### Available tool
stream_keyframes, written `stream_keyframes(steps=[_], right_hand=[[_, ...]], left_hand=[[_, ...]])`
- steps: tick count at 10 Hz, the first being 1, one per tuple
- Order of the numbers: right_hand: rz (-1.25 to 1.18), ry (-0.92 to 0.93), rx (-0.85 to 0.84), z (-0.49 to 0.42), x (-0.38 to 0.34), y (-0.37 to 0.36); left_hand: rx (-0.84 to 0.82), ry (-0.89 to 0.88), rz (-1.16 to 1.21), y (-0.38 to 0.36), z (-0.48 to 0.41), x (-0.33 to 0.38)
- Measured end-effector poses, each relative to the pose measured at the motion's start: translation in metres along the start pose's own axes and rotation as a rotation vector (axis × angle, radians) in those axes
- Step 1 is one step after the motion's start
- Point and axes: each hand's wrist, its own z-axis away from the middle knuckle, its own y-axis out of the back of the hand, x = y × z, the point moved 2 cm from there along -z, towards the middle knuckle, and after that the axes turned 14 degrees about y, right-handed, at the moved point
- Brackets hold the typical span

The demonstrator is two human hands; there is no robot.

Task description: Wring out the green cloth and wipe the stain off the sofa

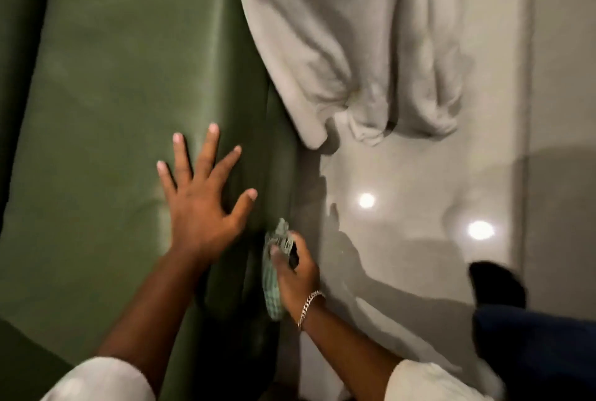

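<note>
The green velvet sofa fills the left half of the view. My left hand lies flat on its seat near the right edge, fingers spread, holding nothing. My right hand, with a silver bracelet on the wrist, is closed around the green checked cloth. The bunched cloth is pressed against the dark front face of the sofa, just below my left hand. No stain is clearly visible; the spot under the cloth is in shadow.
A grey blanket lies crumpled on the glossy grey floor beside the sofa. Two ceiling lights reflect in the floor. My dark foot and trouser leg are at the lower right. A wall runs along the right.
</note>
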Motion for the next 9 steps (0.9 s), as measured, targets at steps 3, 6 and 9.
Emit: stream_keyframes(steps=[3, 6, 9], right_hand=[[0.673, 0.482, -0.107, -0.036, -0.351, 0.038], [0.312, 0.271, 0.144, -0.159, -0.506, 0.097], [0.849, 0.412, 0.200, -0.284, -0.475, 0.070]], left_hand=[[-1.181, 0.613, 2.151, 0.135, 0.001, 0.114], [-0.918, 0.537, 1.864, 0.219, -0.160, 0.188], [-0.252, 0.766, 1.249, 0.176, -0.267, 0.209]])
